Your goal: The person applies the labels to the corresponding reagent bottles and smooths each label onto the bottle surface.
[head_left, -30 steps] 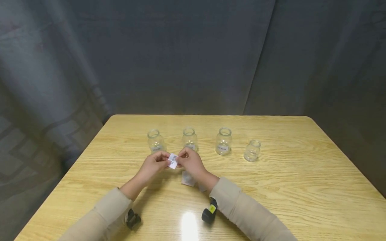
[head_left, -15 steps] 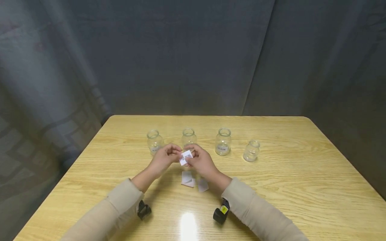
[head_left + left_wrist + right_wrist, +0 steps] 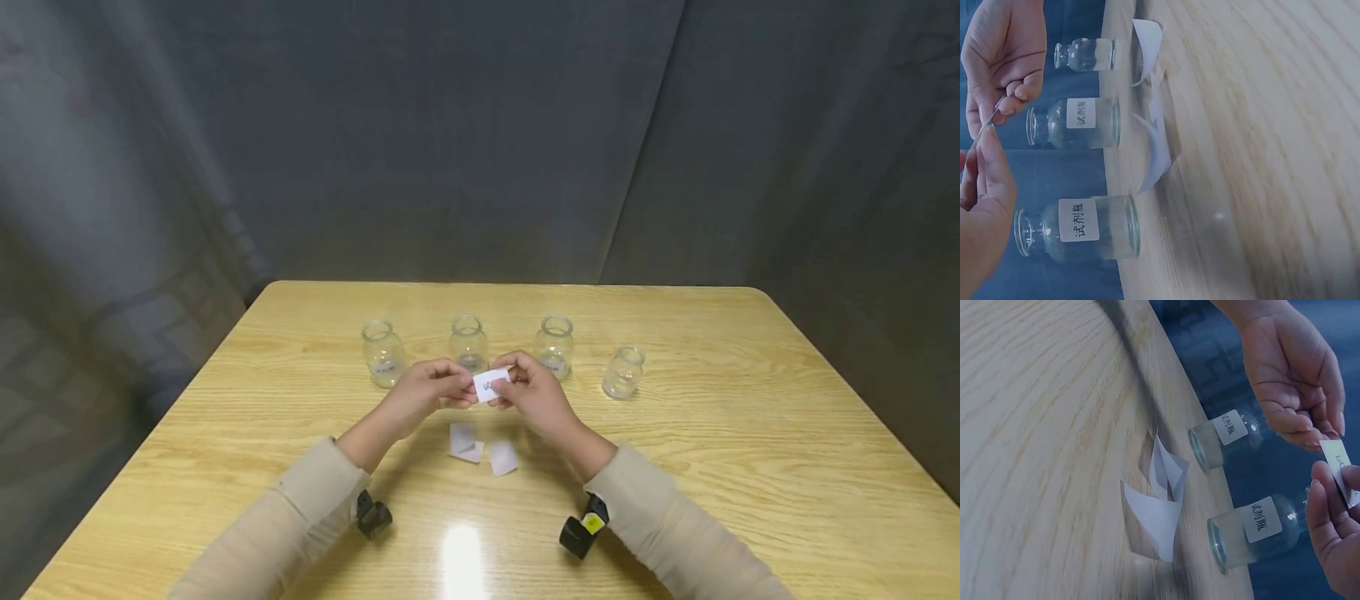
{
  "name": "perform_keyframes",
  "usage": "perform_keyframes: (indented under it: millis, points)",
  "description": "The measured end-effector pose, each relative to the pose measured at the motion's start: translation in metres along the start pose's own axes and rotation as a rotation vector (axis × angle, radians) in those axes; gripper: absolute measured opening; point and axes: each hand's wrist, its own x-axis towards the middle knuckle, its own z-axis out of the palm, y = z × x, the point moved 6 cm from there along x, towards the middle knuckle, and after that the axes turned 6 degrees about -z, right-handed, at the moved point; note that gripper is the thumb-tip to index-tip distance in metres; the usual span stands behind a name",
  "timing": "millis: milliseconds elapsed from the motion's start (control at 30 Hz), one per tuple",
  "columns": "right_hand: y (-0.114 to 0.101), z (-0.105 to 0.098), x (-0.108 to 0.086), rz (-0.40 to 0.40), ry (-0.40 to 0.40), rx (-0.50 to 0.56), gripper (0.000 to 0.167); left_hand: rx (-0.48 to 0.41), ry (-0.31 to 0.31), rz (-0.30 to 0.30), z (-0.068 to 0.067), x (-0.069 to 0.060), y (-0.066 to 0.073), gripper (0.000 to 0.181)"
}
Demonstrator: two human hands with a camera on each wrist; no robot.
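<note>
In the head view my left hand (image 3: 422,395) and right hand (image 3: 542,402) meet above the table. A small white label (image 3: 491,385) with dark writing is between them. The right thumb and fingers pinch its right part, while the left fingertips pinch its left edge. Seen from the left wrist, the label (image 3: 992,115) is nearly edge-on. Behind the hands stand three glass jars bearing white labels: a left jar (image 3: 384,350), a middle jar (image 3: 468,337) and a right jar (image 3: 555,335). A smaller glass jar (image 3: 624,373) at the far right shows no label.
Several curled white paper pieces lie on the wooden table (image 3: 712,467) before the hands, among them a folded piece (image 3: 462,437) and a single piece (image 3: 503,458). Dark cameras are strapped at the left wrist (image 3: 372,515) and right wrist (image 3: 581,533). A grey curtain (image 3: 450,150) hangs behind.
Both hands have moved right with the label, from before the left jars to between the middle and right ones. The label has turned flatter. Paper pieces formerly behind the right forearm show fully.
</note>
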Motion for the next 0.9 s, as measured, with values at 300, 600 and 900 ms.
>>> perform_keyframes:
  millis: [300, 600, 900]
  points:
    - [0.002, -0.004, -0.005, 0.005, -0.046, 0.008, 0.020, -0.019, -0.029, -0.032, 0.006, 0.002, -0.003, 0.019]
    - [0.000, -0.007, -0.010, 0.008, -0.072, 0.048, 0.022, -0.034, -0.076, -0.018, 0.011, 0.002, -0.003, 0.019]
    - [0.002, -0.012, -0.014, 0.007, -0.084, 0.092, 0.023, -0.060, -0.103, -0.025, 0.017, 0.004, -0.007, 0.011]
